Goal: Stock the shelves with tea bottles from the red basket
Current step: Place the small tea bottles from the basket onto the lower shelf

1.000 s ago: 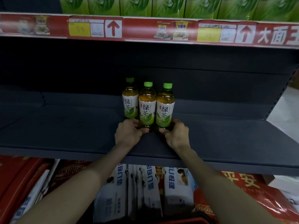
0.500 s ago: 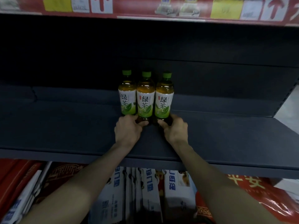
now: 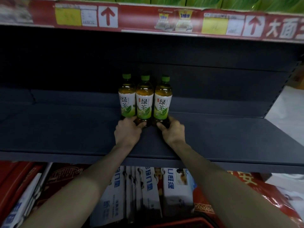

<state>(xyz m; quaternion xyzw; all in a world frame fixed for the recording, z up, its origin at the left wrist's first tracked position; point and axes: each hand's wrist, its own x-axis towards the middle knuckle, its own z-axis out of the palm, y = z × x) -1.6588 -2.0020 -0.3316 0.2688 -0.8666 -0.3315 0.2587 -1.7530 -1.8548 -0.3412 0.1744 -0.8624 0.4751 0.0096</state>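
Note:
Three green tea bottles with green caps stand upright side by side on the dark shelf [image 3: 65, 129]: the left bottle [image 3: 127, 99], the middle bottle [image 3: 144, 101] and the right bottle [image 3: 162, 102]. My left hand [image 3: 127, 133] grips the base of the left and middle bottles, its thumb on the middle one. The base of the right bottle sits inside the curled fingers of my right hand [image 3: 172, 131]. A sliver of the red basket [image 3: 185, 223] shows at the bottom edge.
The upper shelf's red price strip [image 3: 148, 20] hangs overhead with green boxes above it. Below the dark shelf stand blue-and-white cartons [image 3: 148, 195] and red gift boxes [image 3: 19, 186]. The dark shelf stretches bare to both sides of the bottles.
Both hands have stayed at the bottle bases and the three bottles now stand closer together in a row. The camera view has tilted, bringing the price strip and basket rim back in.

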